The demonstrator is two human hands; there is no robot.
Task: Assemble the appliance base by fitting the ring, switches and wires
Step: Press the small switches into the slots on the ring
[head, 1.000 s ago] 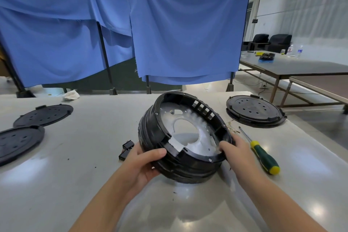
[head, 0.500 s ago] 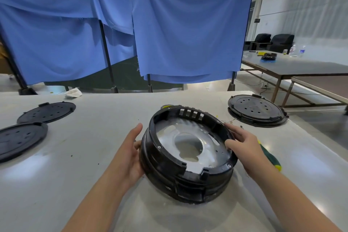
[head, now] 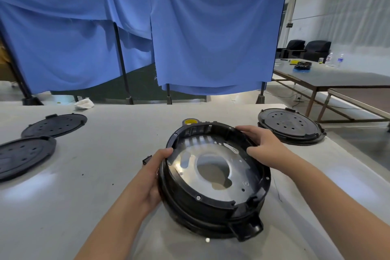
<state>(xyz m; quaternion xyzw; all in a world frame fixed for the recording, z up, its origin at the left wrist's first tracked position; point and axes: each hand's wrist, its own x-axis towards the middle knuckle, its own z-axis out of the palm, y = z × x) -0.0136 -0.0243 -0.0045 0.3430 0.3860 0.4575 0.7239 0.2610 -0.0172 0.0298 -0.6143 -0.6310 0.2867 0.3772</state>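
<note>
The round black appliance base [head: 213, 211] is tilted toward me on the table, its open side up, showing a shiny metal plate [head: 242, 175] with a centre hole inside. A black tab juts from its near edge and a yellow-capped lug [head: 189, 121] from its far edge. My left hand [head: 153, 177] grips the left wall, thumb over the rim. My right hand [head: 263, 148] grips the far right rim, fingers curled over it. A small black switch part [head: 147, 159] peeks out behind my left hand.
Two flat black perforated covers [head: 53, 124] [head: 23, 156] lie at the left, and a third black disc [head: 290, 125] at the far right near the table edge. A crumpled white wrapper [head: 84, 103] lies at the back. Blue cloth screens stand behind the table.
The base has been rotated and lowered from a steep tilt toward lying flatter; a tab now faces me. Both hands shifted around the rim, and the screwdriver is hidden behind my right arm.
</note>
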